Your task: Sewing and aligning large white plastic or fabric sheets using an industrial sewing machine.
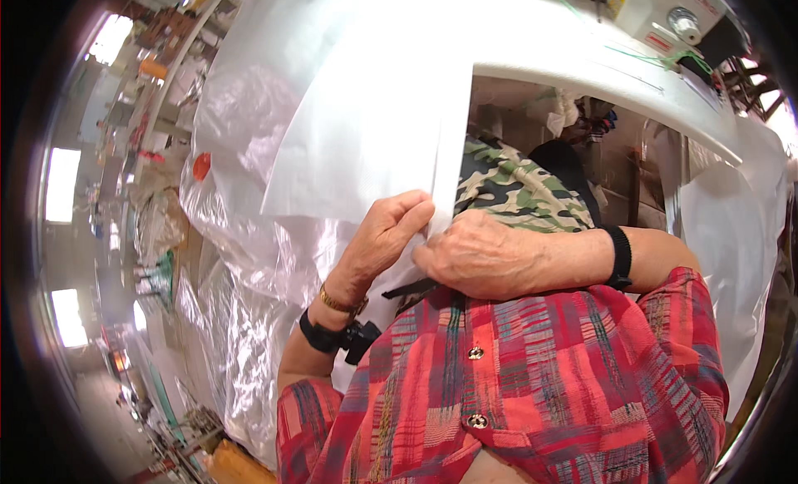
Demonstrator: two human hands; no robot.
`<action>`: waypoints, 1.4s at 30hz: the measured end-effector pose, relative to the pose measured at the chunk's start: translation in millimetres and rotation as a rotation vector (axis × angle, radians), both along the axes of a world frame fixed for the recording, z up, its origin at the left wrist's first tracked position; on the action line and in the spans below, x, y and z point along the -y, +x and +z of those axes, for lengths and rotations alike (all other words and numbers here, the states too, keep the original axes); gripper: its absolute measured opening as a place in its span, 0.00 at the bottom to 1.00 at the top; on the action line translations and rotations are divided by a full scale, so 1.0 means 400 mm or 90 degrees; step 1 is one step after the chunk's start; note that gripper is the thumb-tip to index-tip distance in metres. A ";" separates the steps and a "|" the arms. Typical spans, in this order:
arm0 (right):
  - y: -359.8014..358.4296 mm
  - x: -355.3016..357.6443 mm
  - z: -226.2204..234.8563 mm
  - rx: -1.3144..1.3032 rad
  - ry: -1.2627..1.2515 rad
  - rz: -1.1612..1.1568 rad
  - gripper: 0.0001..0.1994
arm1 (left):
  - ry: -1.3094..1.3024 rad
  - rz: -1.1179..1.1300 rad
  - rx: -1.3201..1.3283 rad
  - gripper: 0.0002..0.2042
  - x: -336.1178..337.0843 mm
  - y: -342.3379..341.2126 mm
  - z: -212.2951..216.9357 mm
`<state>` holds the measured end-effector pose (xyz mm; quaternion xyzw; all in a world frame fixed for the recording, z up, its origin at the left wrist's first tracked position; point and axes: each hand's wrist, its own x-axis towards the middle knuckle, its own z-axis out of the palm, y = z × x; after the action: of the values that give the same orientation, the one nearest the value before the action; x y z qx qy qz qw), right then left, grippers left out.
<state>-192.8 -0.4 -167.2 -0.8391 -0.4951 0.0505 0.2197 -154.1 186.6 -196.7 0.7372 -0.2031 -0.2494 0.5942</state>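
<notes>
Nearest, two buttons [476,353] on one plaid shirt [573,359]; then two black wristbands [620,258], one per arm. Now the left hand [386,234] pinches the edge of one white sheet [366,151], thumb against finger, and the right hand [478,253], curled, grips that edge just beside it! The sheet stretches away over crinkled clear plastic [237,143]; bag or loose film, I cannot tell. Farthest, one machine [644,14] with a round knob [684,25].

White worktop [573,85] is curving across the upper right, pale machine [652,22] is standing near that corner, green thread [638,58] is lying beside it, white sheet [366,135] is lying over the upper centre.
</notes>
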 end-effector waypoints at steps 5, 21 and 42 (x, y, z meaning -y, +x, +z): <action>0.035 0.033 0.016 -0.077 0.026 0.021 0.07 | -0.036 0.059 -0.162 0.07 0.011 -0.025 -0.001; 0.316 -0.112 -0.246 -0.151 0.459 0.002 0.15 | 0.000 0.050 0.056 0.04 0.048 -0.031 0.188; 0.787 0.264 -0.032 0.065 0.081 -0.843 0.20 | -0.129 -0.015 -0.041 0.07 0.036 -0.019 0.132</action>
<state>122.1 -105.8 -180.1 -0.9526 0.1132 -0.1644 0.2295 -161.7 172.0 -144.0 0.6625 -0.2170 -0.2583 0.6688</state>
